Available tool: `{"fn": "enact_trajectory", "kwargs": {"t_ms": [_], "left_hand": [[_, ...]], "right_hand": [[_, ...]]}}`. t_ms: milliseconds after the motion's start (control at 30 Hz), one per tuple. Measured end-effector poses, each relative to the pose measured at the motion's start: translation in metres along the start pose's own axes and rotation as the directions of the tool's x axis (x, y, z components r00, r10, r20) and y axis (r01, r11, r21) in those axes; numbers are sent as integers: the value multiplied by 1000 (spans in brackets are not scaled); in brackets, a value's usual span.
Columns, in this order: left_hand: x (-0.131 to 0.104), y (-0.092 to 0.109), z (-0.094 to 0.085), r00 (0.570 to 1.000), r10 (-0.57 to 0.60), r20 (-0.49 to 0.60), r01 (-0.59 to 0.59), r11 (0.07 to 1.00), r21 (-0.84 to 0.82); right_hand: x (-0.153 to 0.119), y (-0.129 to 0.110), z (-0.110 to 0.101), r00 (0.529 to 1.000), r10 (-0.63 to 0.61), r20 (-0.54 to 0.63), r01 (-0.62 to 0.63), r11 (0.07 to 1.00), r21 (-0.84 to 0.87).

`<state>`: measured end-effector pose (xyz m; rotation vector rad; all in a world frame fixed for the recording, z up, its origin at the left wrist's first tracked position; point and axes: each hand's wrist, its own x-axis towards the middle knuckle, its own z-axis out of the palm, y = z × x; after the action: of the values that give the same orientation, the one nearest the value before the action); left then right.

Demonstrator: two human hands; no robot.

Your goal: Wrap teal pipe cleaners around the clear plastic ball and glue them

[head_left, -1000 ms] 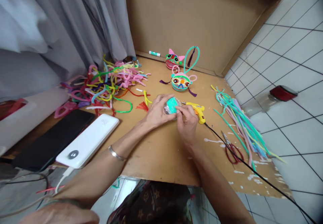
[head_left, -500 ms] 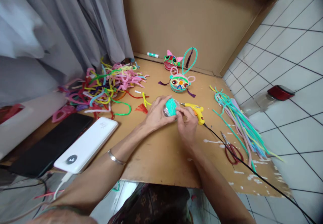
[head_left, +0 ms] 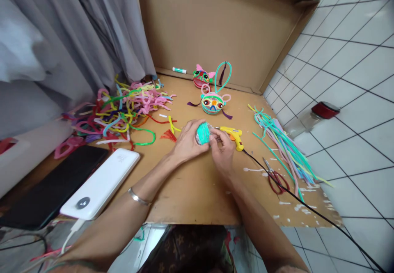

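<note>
A small clear rounded piece with turquoise pipe cleaner [head_left: 203,133] laid over its face is between my hands above the table. My left hand [head_left: 187,141] wraps round its left side, fingers and thumb closed on it. At its right edge, my right hand [head_left: 224,146] has thumb and fingers pinched close together; whether a loose end is in the pinch is hidden. Just behind my right hand lies a yellow glue gun [head_left: 233,135] with a black cord. Farther back sits a finished face ornament [head_left: 212,103] with pink ears and a turquoise loop, and a red-and-green one [head_left: 201,77] behind it.
Loose colourful pipe cleaners [head_left: 132,108] heap at the left; a bundle of straight ones [head_left: 280,150] lies right, beside red-handled scissors [head_left: 277,180]. A white power bank [head_left: 101,184] and a black phone [head_left: 55,184] lie front left. A glue stick [head_left: 179,70] rests by the cardboard [head_left: 209,26].
The view has shifted slightly, so most things appear a little farther left. Both hands still hold the turquoise-covered piece, which seems turned a little.
</note>
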<state>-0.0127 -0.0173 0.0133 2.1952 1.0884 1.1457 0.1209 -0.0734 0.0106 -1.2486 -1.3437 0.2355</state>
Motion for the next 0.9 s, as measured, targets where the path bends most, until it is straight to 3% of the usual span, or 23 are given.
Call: {"fn": "enact_trajectory", "kwargs": {"t_ms": [167,400,567,767,900], "left_hand": [[0,0,-3,999,20,42,-20,1000,-5],[0,2,-4,998,23,57,-24,1000,12],[1,4,-4,999,-22,30,22,1000,21],[2,1,-3,998,-35,46,35,999,12],[0,1,-3,997,-47,62,45,998,40]], "right_hand": [[2,-1,0,999,41,1,-41,996,74],[5,9,-1,990,-136,26,138,971,-197],[6,9,-4,986,-162,-40,144,948,-283],[-1,4,-8,977,-171,124,202,930,-308],[6,5,-11,992,-124,36,128,910,-393]]}}
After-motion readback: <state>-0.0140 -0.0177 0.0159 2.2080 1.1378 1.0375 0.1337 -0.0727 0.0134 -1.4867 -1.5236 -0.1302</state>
